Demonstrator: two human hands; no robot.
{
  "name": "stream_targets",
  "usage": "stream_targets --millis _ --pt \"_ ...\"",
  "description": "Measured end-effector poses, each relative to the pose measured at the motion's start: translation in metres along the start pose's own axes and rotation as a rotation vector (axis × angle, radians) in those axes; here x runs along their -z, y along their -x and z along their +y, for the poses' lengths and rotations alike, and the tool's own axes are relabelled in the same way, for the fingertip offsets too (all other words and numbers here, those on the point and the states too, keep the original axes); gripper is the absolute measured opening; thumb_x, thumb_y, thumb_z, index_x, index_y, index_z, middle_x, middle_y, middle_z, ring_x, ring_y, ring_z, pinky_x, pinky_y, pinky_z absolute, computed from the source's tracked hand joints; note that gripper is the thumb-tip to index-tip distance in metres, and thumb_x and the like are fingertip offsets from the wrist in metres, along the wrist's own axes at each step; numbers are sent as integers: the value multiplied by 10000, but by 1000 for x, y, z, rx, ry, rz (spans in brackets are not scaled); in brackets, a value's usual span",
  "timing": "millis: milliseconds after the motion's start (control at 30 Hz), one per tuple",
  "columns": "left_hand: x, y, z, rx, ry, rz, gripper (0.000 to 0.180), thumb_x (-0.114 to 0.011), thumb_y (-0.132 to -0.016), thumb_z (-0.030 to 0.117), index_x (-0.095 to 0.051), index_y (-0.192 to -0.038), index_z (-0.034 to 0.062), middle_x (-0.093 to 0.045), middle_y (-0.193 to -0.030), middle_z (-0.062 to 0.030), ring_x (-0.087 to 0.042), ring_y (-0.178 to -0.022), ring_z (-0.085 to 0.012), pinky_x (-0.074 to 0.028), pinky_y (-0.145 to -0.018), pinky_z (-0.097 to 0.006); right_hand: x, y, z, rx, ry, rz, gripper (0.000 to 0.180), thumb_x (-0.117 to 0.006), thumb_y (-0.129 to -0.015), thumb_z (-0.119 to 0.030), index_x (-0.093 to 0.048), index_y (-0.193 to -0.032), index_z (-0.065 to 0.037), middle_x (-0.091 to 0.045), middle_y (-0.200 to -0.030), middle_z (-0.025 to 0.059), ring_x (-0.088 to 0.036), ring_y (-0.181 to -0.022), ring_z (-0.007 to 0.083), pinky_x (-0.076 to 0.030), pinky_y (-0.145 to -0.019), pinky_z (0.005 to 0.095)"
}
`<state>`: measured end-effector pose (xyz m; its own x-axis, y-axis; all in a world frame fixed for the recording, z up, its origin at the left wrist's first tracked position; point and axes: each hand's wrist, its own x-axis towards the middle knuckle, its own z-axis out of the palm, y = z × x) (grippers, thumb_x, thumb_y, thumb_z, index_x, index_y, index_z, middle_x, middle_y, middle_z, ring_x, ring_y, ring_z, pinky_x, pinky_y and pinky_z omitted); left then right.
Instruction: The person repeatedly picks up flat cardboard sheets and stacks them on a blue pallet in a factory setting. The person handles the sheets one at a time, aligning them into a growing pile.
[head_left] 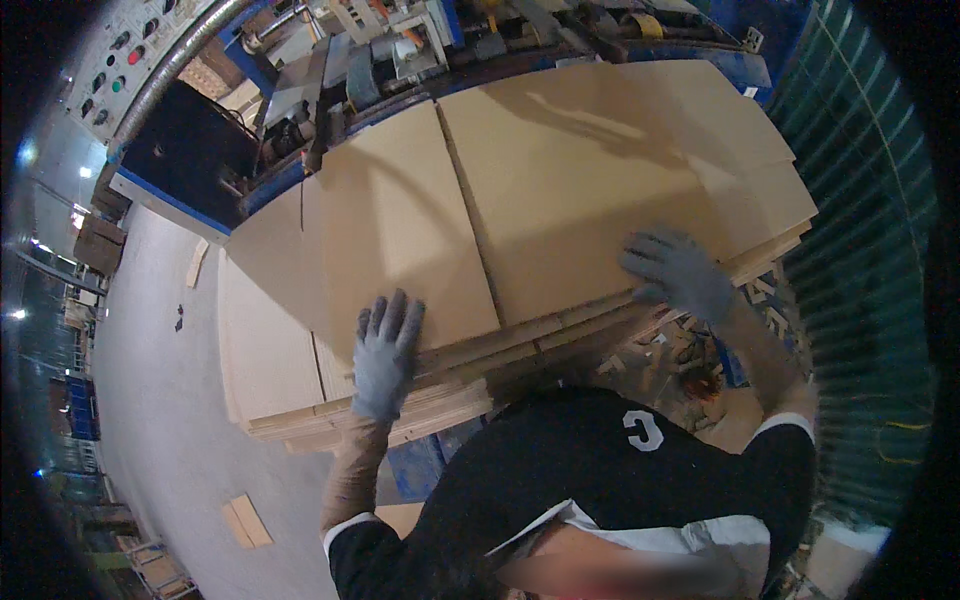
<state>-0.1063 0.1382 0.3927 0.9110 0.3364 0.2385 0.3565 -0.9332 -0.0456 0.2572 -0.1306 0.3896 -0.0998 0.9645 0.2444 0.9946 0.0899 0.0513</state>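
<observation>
A stack of flat cardboard sheets (pixel 570 190) lies in front of me, with a slit running across the top sheet. My left hand (pixel 385 360), in a grey glove, rests at the near edge of the stack, left of the slit, fingers stretched out over the board. On the right, my right hand (pixel 680 275), gloved the same way, lies on the near right part of the top sheet with its fingers extended. Neither hand grips anything that I can see. Several more sheets show beneath along the near edge.
Beyond the stack stands a blue machine (pixel 480 60) with rollers and belts. Its control panel (pixel 125 60) with buttons is at the far left. A green corrugated wall (pixel 860 250) borders the right. Cardboard scraps (pixel 640 365) litter the floor; a loose cardboard piece (pixel 247 521) lies at left.
</observation>
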Motion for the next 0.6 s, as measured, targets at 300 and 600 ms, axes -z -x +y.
stream_targets --millis 300,600 --pt "-53 -135 -87 59 119 288 683 -651 -777 216 -394 -1398 96 -387 -1410 -218 -391 -1273 -407 -272 -1058 -539 -25 -115 101 -249 -68 -30 630 -610 -803 -491 -550 -1256 -56 -503 -1343 149 -435 -1257 340 -338 -1053 431" --pt "-14 -108 -107 674 394 463 727 -732 -791 246 -380 -1373 -10 -513 -1304 -193 -450 -1244 -328 -349 -1057 -388 -32 -92 105 -831 -14 363 572 -654 -802 -407 -542 -1264 -89 -502 -1312 180 -480 -1200 374 -394 -1006 449"
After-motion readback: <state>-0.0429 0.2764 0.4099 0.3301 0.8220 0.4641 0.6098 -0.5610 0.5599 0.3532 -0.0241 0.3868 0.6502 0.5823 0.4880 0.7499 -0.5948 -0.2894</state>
